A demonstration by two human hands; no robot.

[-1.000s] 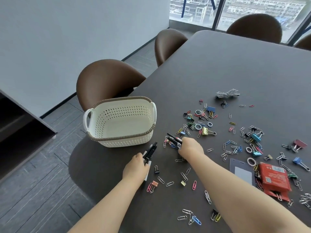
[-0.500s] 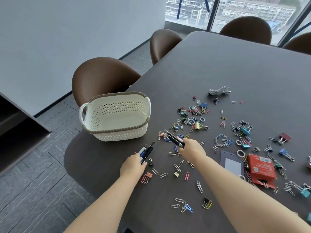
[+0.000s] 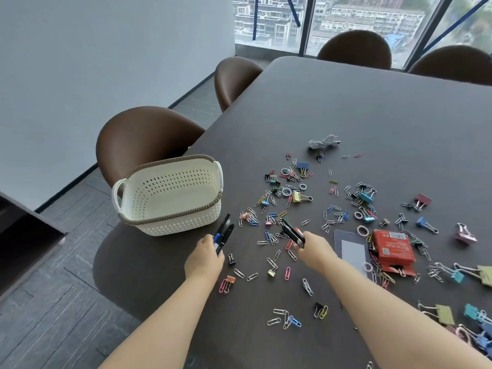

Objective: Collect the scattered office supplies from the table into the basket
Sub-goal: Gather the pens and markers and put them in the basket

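Observation:
A white perforated basket [image 3: 170,225] with a brown woven rim stands at the table's left edge and looks empty. My left hand [image 3: 204,258] grips a bunch of black pens [image 3: 224,231] just in front of the basket's right corner. My right hand [image 3: 314,250] grips another few dark pens [image 3: 291,231], their tips pointing up-left over the scattered clips. Several coloured paper clips and binder clips [image 3: 292,195] lie across the dark table [image 3: 359,107] to the right of the basket.
A red cardboard box [image 3: 392,247] and a grey card [image 3: 352,250] lie right of my right hand. A coiled white cable [image 3: 323,142] sits farther back. Brown chairs [image 3: 143,139] stand along the table's left edge and far end.
My right hand has drawn back toward me with its pens, away from the clip pile. The left hand keeps its pens in front of the basket. The camera has shifted.

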